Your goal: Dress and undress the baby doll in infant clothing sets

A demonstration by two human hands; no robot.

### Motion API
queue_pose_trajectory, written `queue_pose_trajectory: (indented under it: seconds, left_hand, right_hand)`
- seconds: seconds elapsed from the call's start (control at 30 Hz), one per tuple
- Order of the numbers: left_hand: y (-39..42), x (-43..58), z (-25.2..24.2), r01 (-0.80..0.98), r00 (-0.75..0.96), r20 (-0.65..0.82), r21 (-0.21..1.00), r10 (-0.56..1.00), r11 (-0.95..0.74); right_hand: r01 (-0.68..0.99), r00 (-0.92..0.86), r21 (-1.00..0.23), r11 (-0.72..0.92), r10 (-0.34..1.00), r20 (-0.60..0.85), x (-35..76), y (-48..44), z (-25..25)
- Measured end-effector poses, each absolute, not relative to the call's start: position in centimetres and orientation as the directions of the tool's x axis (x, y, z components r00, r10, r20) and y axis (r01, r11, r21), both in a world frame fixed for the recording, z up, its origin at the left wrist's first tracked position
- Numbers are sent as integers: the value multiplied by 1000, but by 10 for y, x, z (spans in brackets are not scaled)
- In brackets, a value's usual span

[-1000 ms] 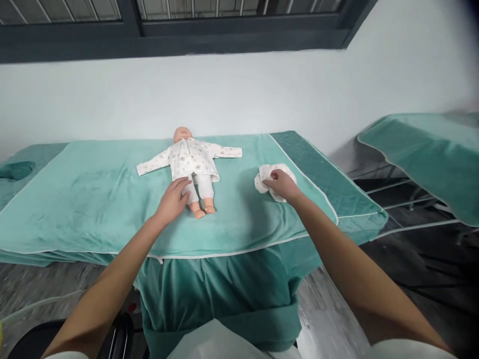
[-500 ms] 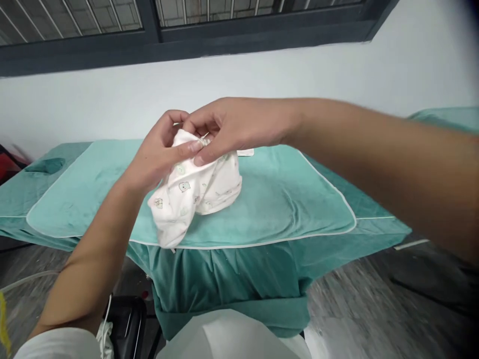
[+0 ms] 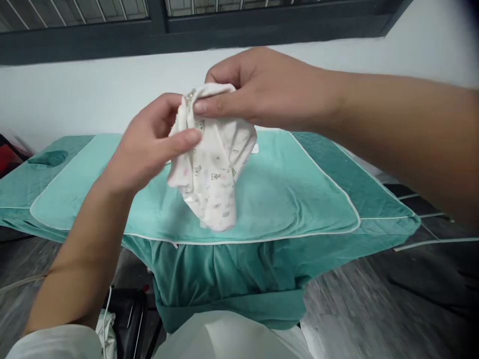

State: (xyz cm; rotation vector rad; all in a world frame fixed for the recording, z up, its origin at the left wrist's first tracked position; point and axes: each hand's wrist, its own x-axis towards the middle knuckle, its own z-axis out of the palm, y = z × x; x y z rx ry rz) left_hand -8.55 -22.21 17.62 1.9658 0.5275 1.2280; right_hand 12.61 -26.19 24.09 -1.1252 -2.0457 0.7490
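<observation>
A small white cloth garment point(image 3: 215, 174) with little printed animal figures hangs bunched above the bed, held up between both hands. My right hand point(image 3: 258, 92) pinches its upper edge, the thumb lying across the front and the fingers hidden behind the fabric. On the garment's left side, my left hand point(image 3: 149, 139) grips the cloth between the thumb in front and the fingers behind. The garment's exact kind cannot be made out while it is folded up.
Below lies a light teal mat point(image 3: 292, 199) with white piping, spread over a bed with a darker green cover point(image 3: 232, 279). A white wall point(image 3: 93, 94) and a dark window frame point(image 3: 262, 30) stand behind. A black case point(image 3: 129, 319) sits on the floor at lower left.
Both hands have raised the garment, my right hand rising most. The cloth has turned and now hangs from its upper edge, its lower end shifted to the right.
</observation>
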Motion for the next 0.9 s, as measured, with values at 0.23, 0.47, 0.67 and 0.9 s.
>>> queue_pose_trajectory:
  seconds: [0.23, 0.47, 0.67, 0.9]
  left_hand:
    - [-226, -80, 176, -196, 195, 649, 760, 735, -619]
    - [-228, -75, 161, -83, 593, 289, 950, 751, -300]
    - [-231, -63, 144, 25, 560, 224, 958, 798, -287]
    - [-214, -73, 139, 3, 554, 268, 946, 788, -324]
  right_hand:
    - [280, -666, -904, 322, 743, 58, 135, -256, 227]
    - [255, -376, -908, 331, 900, 222, 132, -255, 204]
    - [247, -288, -908, 340, 920, 266, 129, -253, 199]
    - [470, -590, -832, 296, 806, -47, 148, -245, 184]
